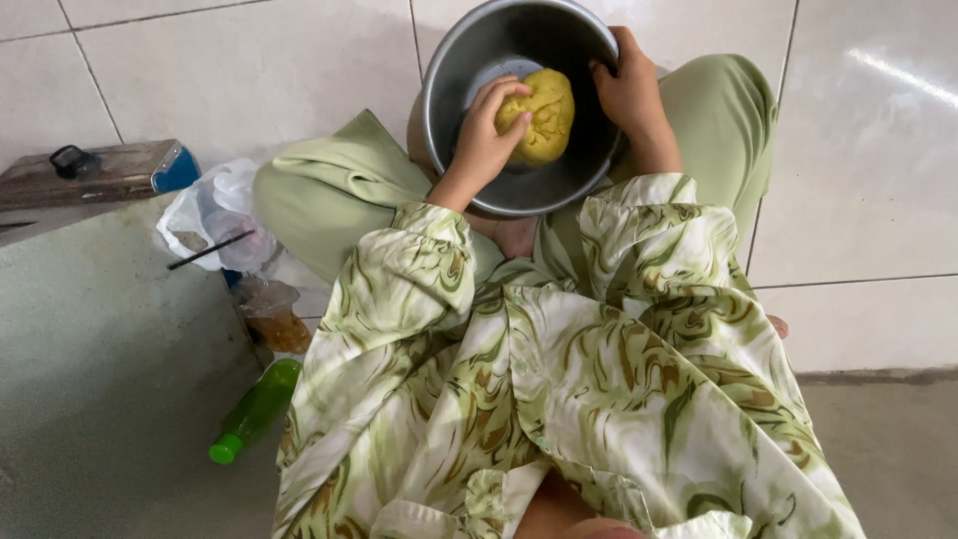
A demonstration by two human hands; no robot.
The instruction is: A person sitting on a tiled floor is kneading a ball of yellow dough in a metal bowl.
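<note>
home kitchen floor: tiles (pixel 249 70), dough bowl (pixel 449 90)

One steel bowl (pixel 454 90), one yellow dough ball (pixel 544 115), one green bottle (pixel 254 411), two hands.

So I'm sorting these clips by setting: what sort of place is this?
Probably a home floor used for food preparation. The person sits on pale glazed floor tiles, working yellow dough in a metal bowl on their lap, with a green bottle lying nearby.
</note>
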